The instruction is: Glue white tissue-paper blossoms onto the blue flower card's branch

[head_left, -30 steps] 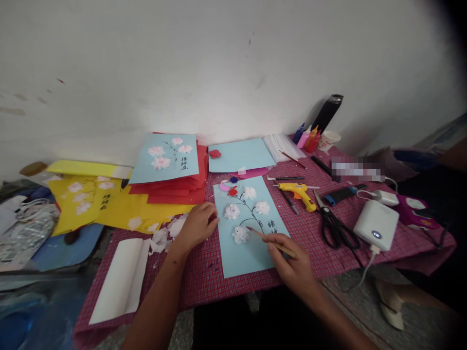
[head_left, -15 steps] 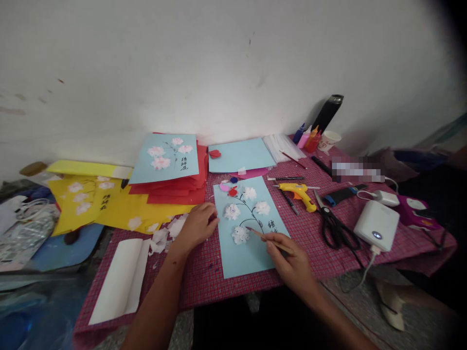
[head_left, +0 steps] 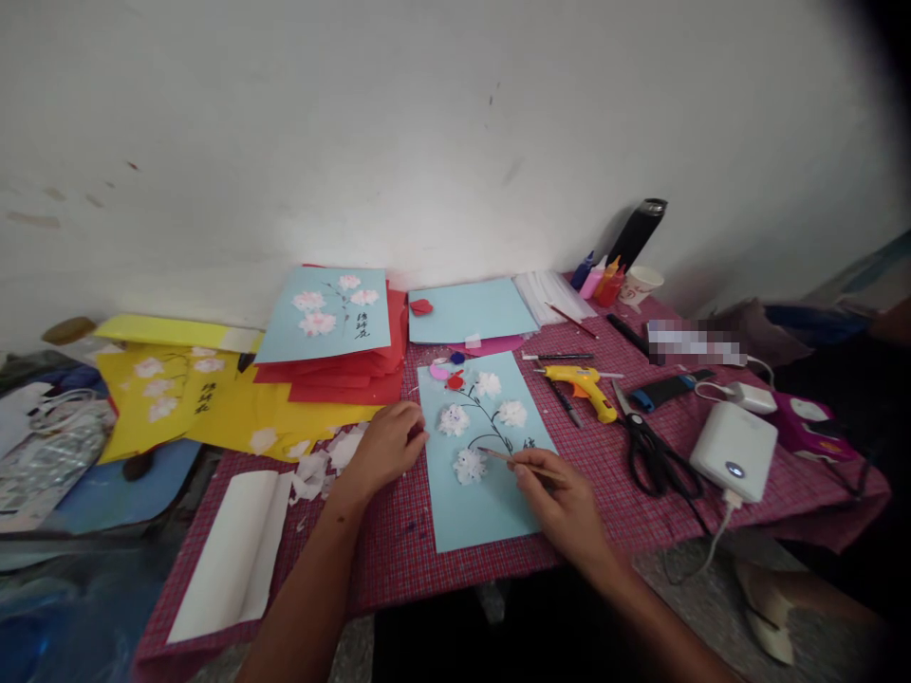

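Observation:
My right hand [head_left: 559, 493] pinches a thin paintbrush [head_left: 500, 457] over a light blue sheet [head_left: 491, 526]. The brush tip is beside the lowest white paper flower [head_left: 470, 465]; whether it touches is too small to tell. Several ruffled white flowers sit on the sheet along a dark painted stem [head_left: 488, 412], with black handwriting partly hidden by the hand. Loosely bent, my left hand [head_left: 388, 441] rests at the sheet's left edge, thumb apart from the fingers and nothing visible in it. Dabs of pink, red and blue paint [head_left: 455, 381] lie at the sheet's top left.
Finished flower cards [head_left: 334, 323] top a red paper stack at back left, beside yellow sheets [head_left: 234, 417]. Paper scraps [head_left: 311, 474] and folded white paper [head_left: 228, 560] lie left. A yellow glue gun [head_left: 587, 387], black scissors [head_left: 651, 451], a white power bank [head_left: 736, 451] and paint bottles [head_left: 598, 277] stand right.
The view has shifted slightly, so everything sits a little lower in the picture. The brush tip stays by the lowest flower, and both hands keep nearly the same place.

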### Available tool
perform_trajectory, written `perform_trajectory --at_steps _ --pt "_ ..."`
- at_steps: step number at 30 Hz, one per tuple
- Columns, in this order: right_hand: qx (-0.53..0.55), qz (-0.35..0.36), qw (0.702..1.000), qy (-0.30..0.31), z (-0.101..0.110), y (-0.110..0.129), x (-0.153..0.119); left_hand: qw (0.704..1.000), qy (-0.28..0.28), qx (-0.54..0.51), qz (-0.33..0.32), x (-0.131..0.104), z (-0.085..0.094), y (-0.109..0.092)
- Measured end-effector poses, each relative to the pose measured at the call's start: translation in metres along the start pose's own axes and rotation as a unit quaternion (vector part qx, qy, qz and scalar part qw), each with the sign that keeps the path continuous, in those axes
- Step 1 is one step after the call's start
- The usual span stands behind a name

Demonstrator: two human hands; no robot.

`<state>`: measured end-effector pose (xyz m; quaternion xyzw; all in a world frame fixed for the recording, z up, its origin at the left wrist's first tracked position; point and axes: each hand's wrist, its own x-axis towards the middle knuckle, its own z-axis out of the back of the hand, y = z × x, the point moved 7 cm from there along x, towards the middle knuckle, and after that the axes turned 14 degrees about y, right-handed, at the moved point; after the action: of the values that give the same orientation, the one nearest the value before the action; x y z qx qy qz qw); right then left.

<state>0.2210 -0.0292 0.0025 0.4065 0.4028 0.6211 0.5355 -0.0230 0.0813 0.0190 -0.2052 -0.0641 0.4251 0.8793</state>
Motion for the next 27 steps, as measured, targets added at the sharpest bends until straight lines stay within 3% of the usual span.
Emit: perform_trajectory --at_steps 9,14,20,24,27 --pt "0.013 -0.001 0.998 -0.055 0.026 -0.005 -0.003 1.0 -0.007 -0.011 -0.001 -0.001 0.001 -0.001" --pt "-0.017 0.026 0.997 -0.076 0.049 0.016 0.018 1.0 -0.007 -0.015 0.004 -0.002 0.002 -0.002" --pt "-0.065 0.073 0.992 -0.075 0.073 0.05 0.097 1.0 -0.013 -0.017 0.006 -0.003 0.001 0.0" --pt "-0.038 0.037 0.998 -0.024 0.06 0.039 0.161 1.0 -0.02 -0.022 0.009 -0.002 0.0 0.003" --pt "-0.049 0.025 0.998 0.005 0.041 0.021 0.192 0.999 -0.023 -0.025 0.007 -0.001 -0.001 0.004"
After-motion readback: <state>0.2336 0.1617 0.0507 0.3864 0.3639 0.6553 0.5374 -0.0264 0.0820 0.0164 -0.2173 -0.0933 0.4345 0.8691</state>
